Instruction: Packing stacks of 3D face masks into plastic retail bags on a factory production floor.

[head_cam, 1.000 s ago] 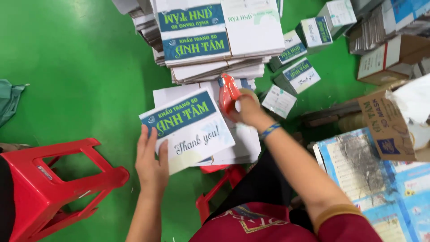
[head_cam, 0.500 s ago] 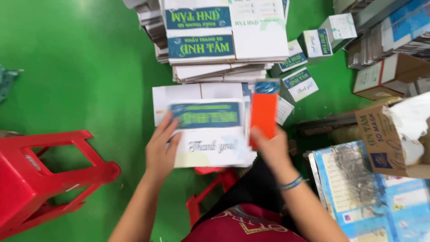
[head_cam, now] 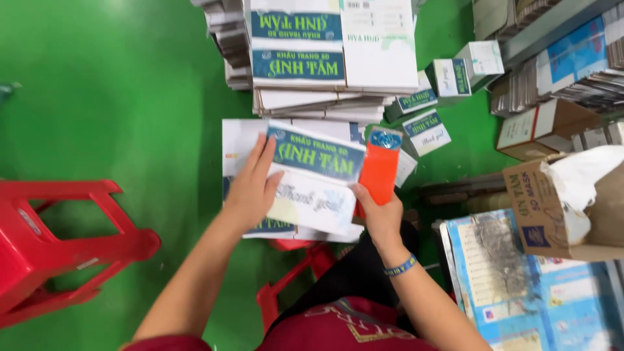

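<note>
At the far left of the frame, a red plastic stool is seen lying tipped on its side on the green floor. Moving right, the left hand is found at centre frame, laid flat with its fingers spread open on the left edge of a flattened white carton with a dark blue band; nothing is gripped by it, the carton is only pressed down. That carton is tilted slightly and is rested on a low pile of similar flat cartons, at the middle of the picture. Directly above, at the top centre, a taller stack of flattened cartons is seen, well apart from the hands. Just right of the carton, an orange packet with a blue top is held upright by the right hand; its lower end is gripped between thumb and curled fingers, and its left edge is touching the carton's right side. A blue band is worn on that wrist. Further right, small folded boxes are scattered on the floor in the upper right. At the right edge, a brown cardboard box with a white bag inside is seen, and below it, at lower right, blue printed sheets are spread out.
</note>
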